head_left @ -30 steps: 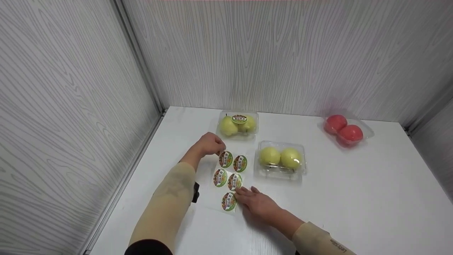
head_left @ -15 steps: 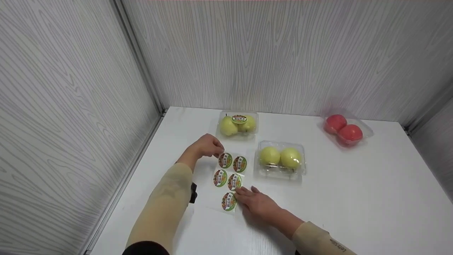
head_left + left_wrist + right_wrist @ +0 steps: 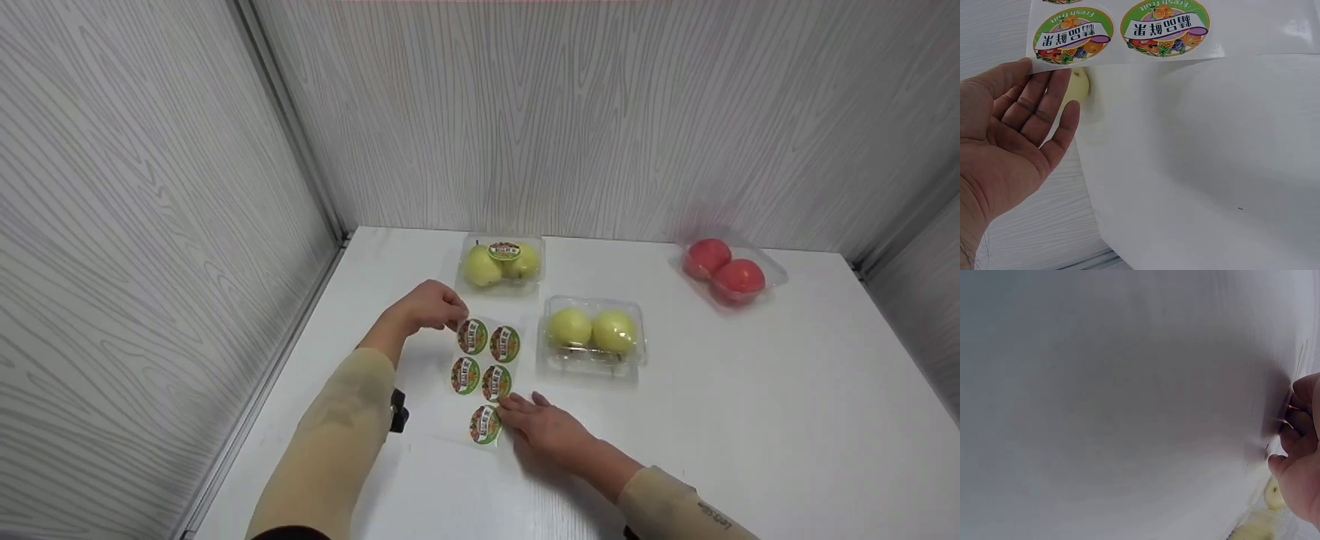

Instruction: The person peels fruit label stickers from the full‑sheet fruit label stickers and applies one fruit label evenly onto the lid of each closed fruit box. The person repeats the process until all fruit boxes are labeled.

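My left hand (image 3: 431, 306) pinches the far left corner of a sheet of round fruit stickers (image 3: 480, 397) between thumb and fingers. In the left wrist view the sheet's edge (image 3: 1123, 63) stands raised off the white surface, its stickers printed "Fresh fruit" with green and purple borders. My right hand (image 3: 551, 431) lies with extended fingertips on the sheet's right edge, near the lower stickers. Just beyond the sheet to the right sits a clear clamshell box (image 3: 592, 367) of two yellow-green pears (image 3: 571, 328). The right wrist view shows only part of that hand (image 3: 1300, 450), low over the table.
Behind the left hand is another clear box (image 3: 472, 241) of two pears, a fruit sticker (image 3: 505, 251) on its lid. At the back right, a clear container (image 3: 772, 271) holds two red fruits (image 3: 739, 280). Grey wood-grain panels (image 3: 525, 112) enclose the white table (image 3: 750, 420).
My left hand has drifted slightly left, and the sheet's far end has shifted left with it and lifted a little. The right hand has stayed in place.
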Demonstrator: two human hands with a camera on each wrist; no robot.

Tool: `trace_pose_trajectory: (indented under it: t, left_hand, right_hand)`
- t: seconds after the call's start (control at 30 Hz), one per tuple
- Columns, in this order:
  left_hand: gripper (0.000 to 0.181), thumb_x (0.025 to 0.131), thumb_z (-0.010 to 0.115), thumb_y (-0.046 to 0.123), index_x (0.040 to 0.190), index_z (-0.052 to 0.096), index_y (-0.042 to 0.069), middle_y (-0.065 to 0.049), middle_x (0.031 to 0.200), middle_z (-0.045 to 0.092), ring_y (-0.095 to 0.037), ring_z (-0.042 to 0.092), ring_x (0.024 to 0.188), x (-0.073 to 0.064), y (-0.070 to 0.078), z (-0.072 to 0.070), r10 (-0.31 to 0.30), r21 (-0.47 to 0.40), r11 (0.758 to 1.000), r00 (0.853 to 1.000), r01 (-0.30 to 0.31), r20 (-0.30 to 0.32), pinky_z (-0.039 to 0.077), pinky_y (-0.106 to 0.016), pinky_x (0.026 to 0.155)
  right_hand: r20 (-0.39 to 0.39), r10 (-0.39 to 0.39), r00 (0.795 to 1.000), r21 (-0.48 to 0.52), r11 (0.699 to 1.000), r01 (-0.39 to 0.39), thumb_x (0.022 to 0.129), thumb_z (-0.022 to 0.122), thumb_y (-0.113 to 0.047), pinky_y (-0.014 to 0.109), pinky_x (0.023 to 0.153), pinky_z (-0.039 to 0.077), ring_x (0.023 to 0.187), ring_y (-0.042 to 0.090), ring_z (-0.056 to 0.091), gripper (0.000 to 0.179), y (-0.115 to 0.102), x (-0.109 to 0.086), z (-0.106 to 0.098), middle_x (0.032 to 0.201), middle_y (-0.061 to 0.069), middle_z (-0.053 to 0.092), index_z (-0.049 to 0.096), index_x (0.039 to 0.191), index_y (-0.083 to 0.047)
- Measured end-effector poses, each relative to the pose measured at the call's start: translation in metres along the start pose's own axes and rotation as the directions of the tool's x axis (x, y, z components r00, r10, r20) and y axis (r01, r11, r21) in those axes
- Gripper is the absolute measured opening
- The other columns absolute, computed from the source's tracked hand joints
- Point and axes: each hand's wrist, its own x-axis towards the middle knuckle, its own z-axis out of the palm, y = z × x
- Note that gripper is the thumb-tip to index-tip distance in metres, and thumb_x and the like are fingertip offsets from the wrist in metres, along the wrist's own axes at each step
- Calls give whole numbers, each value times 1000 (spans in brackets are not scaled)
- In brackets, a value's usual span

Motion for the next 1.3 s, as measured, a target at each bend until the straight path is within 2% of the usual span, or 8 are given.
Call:
trace_pose_trajectory:
  t: [0.37, 0.53, 0.63, 0.73, 0.93, 1.03, 1.13, 1.3]
  left_hand:
    - [24, 102, 67, 15, 113, 79, -3, -9, 94, 79, -21, 76, 89, -24, 5, 3, 26, -58, 998, 999, -28, -37, 58, -46, 94]
    - [22, 100, 67, 13, 109, 80, -2, -9, 92, 78, -19, 74, 86, -45, 15, 3, 32, -134, 990, 991, -49, -130, 60, -40, 88]
    - [22, 100, 66, 14, 108, 80, -1, -10, 93, 78, -19, 75, 85, -60, 24, 1, 25, -197, 978, 980, -65, -196, 60, -38, 85]
    - [23, 100, 66, 15, 108, 80, -1, -12, 93, 78, -21, 76, 85, -74, 36, -1, 7, -263, 962, 964, -80, -266, 59, -39, 85]
    - [20, 100, 66, 15, 105, 79, 0, -12, 94, 77, -22, 76, 87, -92, 66, 1, -19, -363, 922, 922, -134, -387, 59, -40, 86]
    - [19, 100, 67, 13, 107, 79, 0, -13, 96, 77, -23, 76, 87, -100, 82, 7, -22, -410, 896, 906, -170, -422, 59, -41, 86]
    - [17, 101, 68, 12, 109, 79, 0, -13, 99, 77, -23, 75, 88, -107, 95, 16, -33, -458, 868, 899, -191, -436, 60, -40, 85]
    - [15, 101, 72, 11, 108, 79, 1, -12, 101, 77, -23, 75, 91, -107, 109, 46, -33, -519, 825, 899, -222, -436, 61, -38, 83]
  right_hand:
    - [-47, 47, 998, 104, 994, -42, 109, 53, -8, 61, 118, 36, 141, 37, 54, 37, -4, 4, -3, 152, 18, 58, 63, 143, 2]
    - [-140, 220, 965, 344, 925, -160, 108, 55, -14, 59, 119, 37, 139, 35, 57, 40, -9, 4, -17, 148, 15, 62, 64, 145, -2]
    - [-167, 369, 914, 537, 812, -229, 108, 59, -20, 57, 115, 42, 136, 33, 60, 39, -13, 1, -33, 143, 13, 67, 66, 144, -6]
    - [-161, 473, 866, 706, 668, -234, 108, 61, -23, 56, 113, 45, 135, 33, 60, 38, -14, -2, -50, 139, 13, 69, 68, 140, -4]
    - [-83, 617, 783, 965, 245, -90, 108, 59, -14, 44, 114, 46, 131, 37, 64, 38, -16, -11, -84, 133, 24, 69, 64, 135, 11]
    - [-34, 681, 731, 996, 87, -34, 108, 60, -14, 39, 108, 52, 123, 32, 69, 35, -20, -16, -103, 126, 22, 73, 67, 131, 12]
    - [-8, 713, 701, 1000, 20, -8, 107, 62, -16, 37, 103, 55, 115, 26, 73, 33, -25, -18, -122, 118, 16, 77, 70, 127, 9]
    - [-14, 709, 705, 1000, -10, 30, 106, 66, -17, 39, 105, 54, 113, 25, 74, 32, -34, -26, -143, 116, 15, 77, 70, 127, 7]
